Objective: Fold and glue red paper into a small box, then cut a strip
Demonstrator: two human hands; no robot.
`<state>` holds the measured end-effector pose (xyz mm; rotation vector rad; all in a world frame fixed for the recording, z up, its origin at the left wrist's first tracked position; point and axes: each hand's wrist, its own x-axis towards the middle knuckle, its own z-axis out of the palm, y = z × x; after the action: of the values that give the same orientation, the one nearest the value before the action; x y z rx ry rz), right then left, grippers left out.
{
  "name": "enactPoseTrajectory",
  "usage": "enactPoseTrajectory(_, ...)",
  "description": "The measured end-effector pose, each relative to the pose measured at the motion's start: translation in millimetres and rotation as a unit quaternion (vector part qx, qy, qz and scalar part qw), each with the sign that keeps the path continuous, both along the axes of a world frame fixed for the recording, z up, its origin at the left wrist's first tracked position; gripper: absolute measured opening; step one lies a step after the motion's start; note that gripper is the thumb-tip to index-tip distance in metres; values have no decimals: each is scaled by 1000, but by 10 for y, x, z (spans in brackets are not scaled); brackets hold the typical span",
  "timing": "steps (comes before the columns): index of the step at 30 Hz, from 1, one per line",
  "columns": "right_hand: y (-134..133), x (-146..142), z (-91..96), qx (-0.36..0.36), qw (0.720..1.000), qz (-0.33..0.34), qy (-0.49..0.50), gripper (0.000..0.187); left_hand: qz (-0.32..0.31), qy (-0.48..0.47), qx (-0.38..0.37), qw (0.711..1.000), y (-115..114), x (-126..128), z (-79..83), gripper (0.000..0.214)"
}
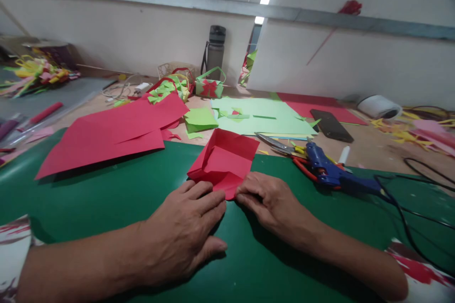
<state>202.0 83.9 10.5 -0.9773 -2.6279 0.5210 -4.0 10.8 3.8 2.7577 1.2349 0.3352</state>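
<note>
- The red folded paper (231, 161) sits mid-scene on the green mat (117, 194), far walls raised.
- Left hand (190, 225): fingers flat, near edge.
- Right hand (272, 203): fingers pinching its near right corner.
- Apparently folding; likely needs even crease pressure.
- Far green basket (199, 91): contents hidden.

No text, label, brand, number or sign could be read. Nothing legible could be made out on the upright dark bottle (215, 54), the blue glue gun (325, 165), the dark phone (331, 125) or the blurred purplish box (59, 54) at far left.
</note>
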Motion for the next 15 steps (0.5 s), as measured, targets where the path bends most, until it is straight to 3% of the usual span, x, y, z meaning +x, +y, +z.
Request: enactPoseTrajectory(15, 17, -137, 67, -32, 993, -63, -98, 21, -17, 7, 35, 999, -18, 0, -5, 42)
